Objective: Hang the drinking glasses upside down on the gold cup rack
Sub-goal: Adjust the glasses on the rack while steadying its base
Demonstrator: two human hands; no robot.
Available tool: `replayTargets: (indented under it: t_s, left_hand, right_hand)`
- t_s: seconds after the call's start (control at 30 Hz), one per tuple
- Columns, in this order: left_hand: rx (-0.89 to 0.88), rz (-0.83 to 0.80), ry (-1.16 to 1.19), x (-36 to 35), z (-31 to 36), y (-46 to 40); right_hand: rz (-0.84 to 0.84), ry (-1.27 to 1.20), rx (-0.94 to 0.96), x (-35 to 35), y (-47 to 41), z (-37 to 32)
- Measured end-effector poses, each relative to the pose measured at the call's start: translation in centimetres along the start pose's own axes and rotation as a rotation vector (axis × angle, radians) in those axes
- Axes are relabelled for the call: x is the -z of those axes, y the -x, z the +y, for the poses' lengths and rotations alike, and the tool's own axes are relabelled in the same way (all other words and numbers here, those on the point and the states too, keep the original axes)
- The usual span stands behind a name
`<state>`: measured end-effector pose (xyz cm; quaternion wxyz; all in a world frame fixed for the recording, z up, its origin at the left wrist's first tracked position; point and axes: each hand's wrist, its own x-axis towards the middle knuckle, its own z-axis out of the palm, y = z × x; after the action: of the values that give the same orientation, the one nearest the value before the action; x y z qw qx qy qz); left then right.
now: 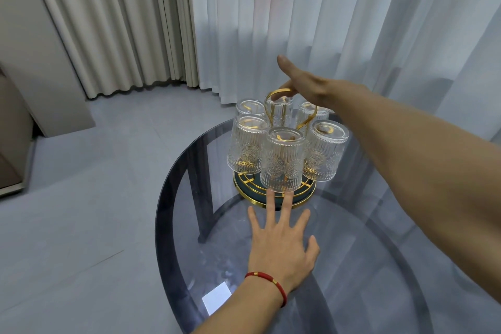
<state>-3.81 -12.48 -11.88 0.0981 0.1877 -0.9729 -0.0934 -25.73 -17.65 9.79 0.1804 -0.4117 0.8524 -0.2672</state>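
Observation:
A gold cup rack [273,199] with a dark round base stands on the round smoked-glass table [352,266]. Several ribbed clear drinking glasses hang upside down on it; the nearest glass [283,160] faces me. My right hand [301,81] is at the rack's gold loop handle [279,93], fingers curled under its top and thumb pointing up. My left hand [282,241], a red cord on its wrist, lies flat on the table with fingers spread, the fingertips just under the nearest glass at the base's rim.
The table's edge curves close at the left, with grey floor tiles [81,211] beyond. Cream curtains [122,22] and sheer white curtains [298,8] hang behind the table. A bright reflection [217,297] shows on the glass near my left wrist.

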Motion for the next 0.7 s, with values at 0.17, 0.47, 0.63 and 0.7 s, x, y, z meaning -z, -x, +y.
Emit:
replayTargets:
  t_s: [0.17,0.47,0.63,0.7]
  left_hand:
    - [0.005,-0.013,-0.004,-0.13,0.03,-0.07]
    - [0.008,-0.018,0.001,-0.15,0.0,-0.16]
    - [0.006,-0.014,0.005,-0.13,-0.01,-0.14]
    - [0.004,-0.008,0.009,-0.12,-0.04,-0.14]
  right_hand:
    - [-0.017,-0.005,-0.005,-0.27,-0.36,-0.06]
    - [-0.041,0.044,-0.05,0.04,-0.76,-0.4]
    - [-0.026,0.019,-0.029,-0.26,-0.68,-0.36]
    - [-0.038,0.007,-0.03,-0.2,-0.73,-0.24]
